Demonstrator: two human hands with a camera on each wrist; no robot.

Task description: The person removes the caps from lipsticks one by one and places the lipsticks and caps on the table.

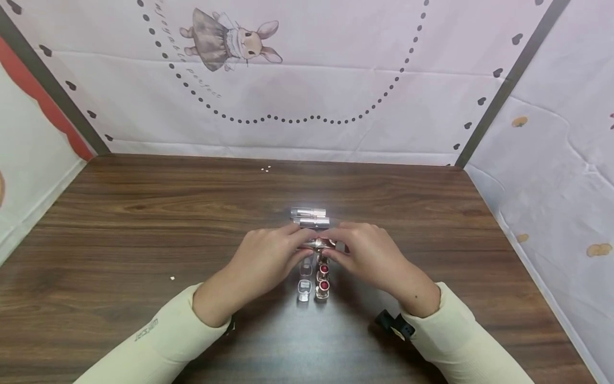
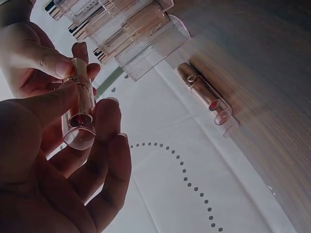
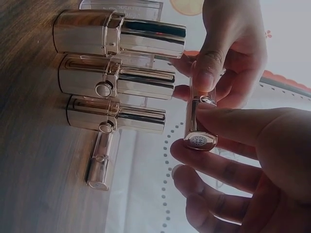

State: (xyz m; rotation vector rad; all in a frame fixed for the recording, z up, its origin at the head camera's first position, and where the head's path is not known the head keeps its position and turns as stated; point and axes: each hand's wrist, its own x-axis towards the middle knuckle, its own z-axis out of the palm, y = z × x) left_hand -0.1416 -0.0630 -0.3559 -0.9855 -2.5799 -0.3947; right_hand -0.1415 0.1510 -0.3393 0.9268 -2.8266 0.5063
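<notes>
The left hand (image 1: pixel 268 253) and right hand (image 1: pixel 366 250) were pinching opposite ends of a lipstick (image 1: pixel 316 244) at the far end of the open lipsticks (image 1: pixel 323 273); capping or uncapping seemed underway, apparently calling next for a straight push or pull.

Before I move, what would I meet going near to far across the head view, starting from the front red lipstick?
Front lipstick → second lipstick → held tube → lying tubes → white scraps → wall cloth.

Shiny lipstick (image 2: pixel 84 99), clear cap (image 2: pixel 79 138) around it, horizontal
</notes>
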